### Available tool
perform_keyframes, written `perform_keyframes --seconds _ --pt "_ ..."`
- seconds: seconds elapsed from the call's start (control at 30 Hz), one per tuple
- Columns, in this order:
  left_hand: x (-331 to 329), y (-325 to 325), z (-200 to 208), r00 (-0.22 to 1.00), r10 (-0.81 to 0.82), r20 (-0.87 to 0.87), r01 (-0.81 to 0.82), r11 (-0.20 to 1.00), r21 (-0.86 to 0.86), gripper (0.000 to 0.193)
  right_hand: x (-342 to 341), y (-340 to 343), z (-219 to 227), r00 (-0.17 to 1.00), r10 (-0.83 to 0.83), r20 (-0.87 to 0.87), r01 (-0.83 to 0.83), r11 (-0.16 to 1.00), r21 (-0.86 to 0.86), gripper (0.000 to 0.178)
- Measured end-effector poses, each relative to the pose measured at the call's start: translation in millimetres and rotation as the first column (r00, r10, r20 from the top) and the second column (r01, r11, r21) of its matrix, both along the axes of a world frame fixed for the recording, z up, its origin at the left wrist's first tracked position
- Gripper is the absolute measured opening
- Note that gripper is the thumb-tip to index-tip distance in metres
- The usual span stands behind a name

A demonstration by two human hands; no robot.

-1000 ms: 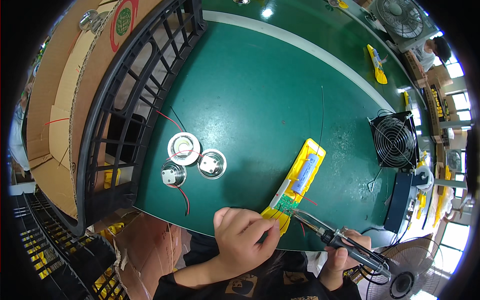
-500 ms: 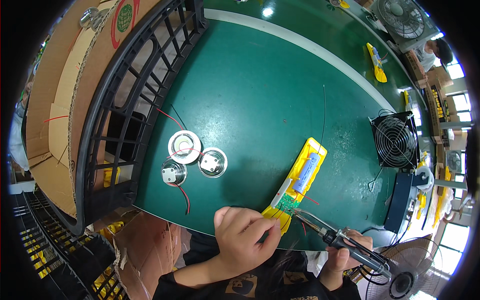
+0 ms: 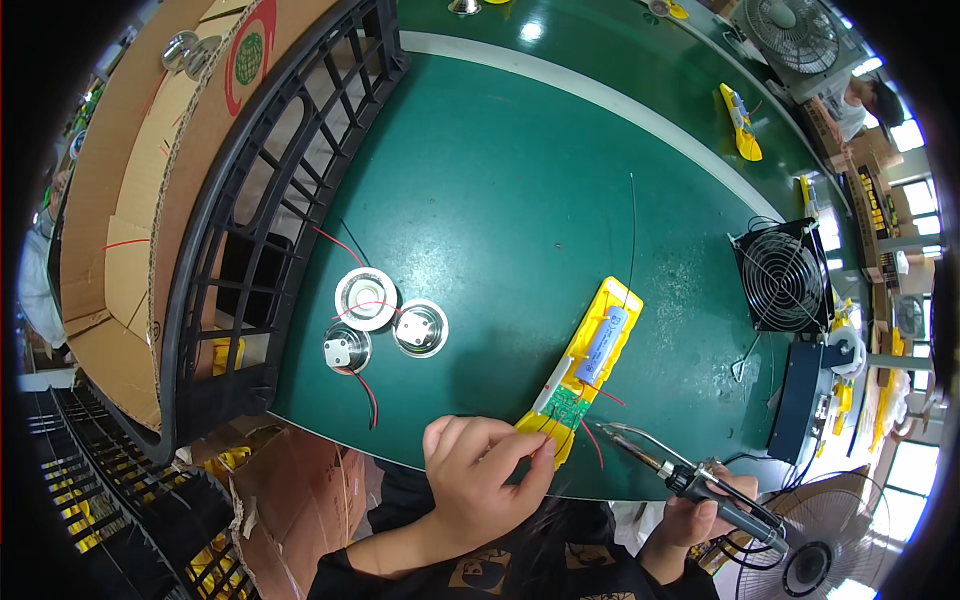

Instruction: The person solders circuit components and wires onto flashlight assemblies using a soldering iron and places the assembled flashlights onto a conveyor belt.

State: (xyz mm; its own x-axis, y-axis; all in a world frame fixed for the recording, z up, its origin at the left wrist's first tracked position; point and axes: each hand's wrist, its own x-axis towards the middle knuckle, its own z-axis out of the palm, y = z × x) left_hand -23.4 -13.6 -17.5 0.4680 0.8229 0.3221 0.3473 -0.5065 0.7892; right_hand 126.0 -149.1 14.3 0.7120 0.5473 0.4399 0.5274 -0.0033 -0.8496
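A yellow plastic housing (image 3: pixel 612 300) lies slanted near the table's front edge. In it sit a blue cylindrical battery cell (image 3: pixel 603 345) and a small green circuit board (image 3: pixel 568 404), with thin wires running off the board. My left hand (image 3: pixel 485 470) is at the housing's lower end, thumb and forefinger pinched on what looks like a thin dark wire by the board. My right hand (image 3: pixel 705 505) grips a soldering iron (image 3: pixel 690 483) with a curved metal feed tube along it. The iron's tip points at the board but stands apart from it, to the right. A red wire (image 3: pixel 594 445) hangs beside the housing.
Three round lamp heads (image 3: pixel 420 327) with red wires lie left of centre. A black plastic crate (image 3: pixel 290 170) with cardboard borders the left. On the right stand a black fan (image 3: pixel 785 278) and a dark box-shaped unit (image 3: pixel 800 400). Another yellow housing (image 3: pixel 741 122) lies far right.
The soldering iron has drawn back from the circuit board, to the right and down. A red wire now shows longer beside the housing. My left hand keeps its pinch; the whole view has shifted slightly.
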Motion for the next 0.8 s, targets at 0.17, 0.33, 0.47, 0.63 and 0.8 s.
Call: perform_keyframes --seconds 0.17,0.33,0.47,0.63,0.8 --pt "-1 -1 -1 1.000 0.010 -0.003 -0.010 0.999 0.049 0.014 3 -14 -5 0.999 -0.050 -0.003 0.050 0.999 0.011 0.035" --pt "-1 -3 -2 0.997 0.041 -0.061 -0.035 0.994 0.102 0.013 8 -17 -7 0.987 -0.161 0.019 0.160 0.985 0.072 0.039" --pt "-2 -6 2 0.996 0.058 -0.067 -0.049 0.992 0.117 0.010 13 -23 -8 0.971 -0.233 -0.048 0.237 0.965 0.113 0.045" --pt "5 -8 24 0.992 -0.027 -0.122 0.023 0.999 -0.032 0.040 24 -38 -15 0.948 -0.300 -0.111 0.318 0.913 0.254 0.039" --pt "12 7 36 0.932 -0.131 -0.338 0.132 0.991 -0.022 0.048 36 -57 -12 0.936 -0.317 -0.152 0.351 0.875 0.334 0.031"
